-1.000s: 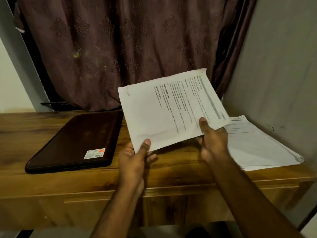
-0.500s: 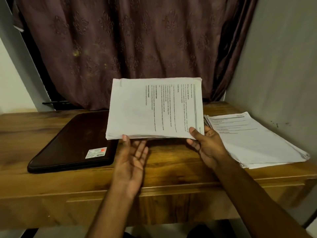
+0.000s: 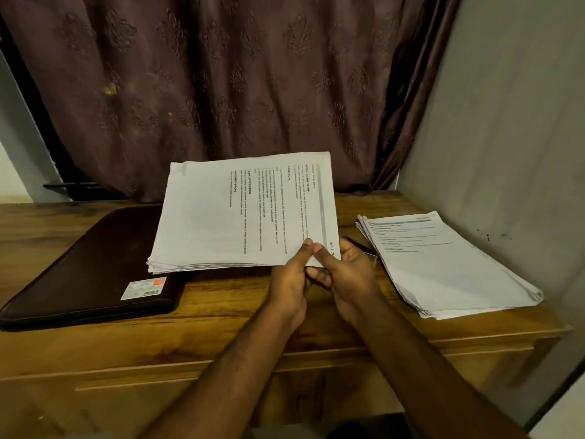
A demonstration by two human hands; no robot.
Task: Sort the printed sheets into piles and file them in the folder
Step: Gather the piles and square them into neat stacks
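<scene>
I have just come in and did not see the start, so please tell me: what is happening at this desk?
A person is sorting printed papers at a wooden desk. Both hands, the left hand and the right hand, pinch the near right corner of a held stack of sheets raised above the desk. A second pile of sheets lies on the desk to the right. The dark folder lies closed on the left, with no sheets visibly filed yet.
</scene>
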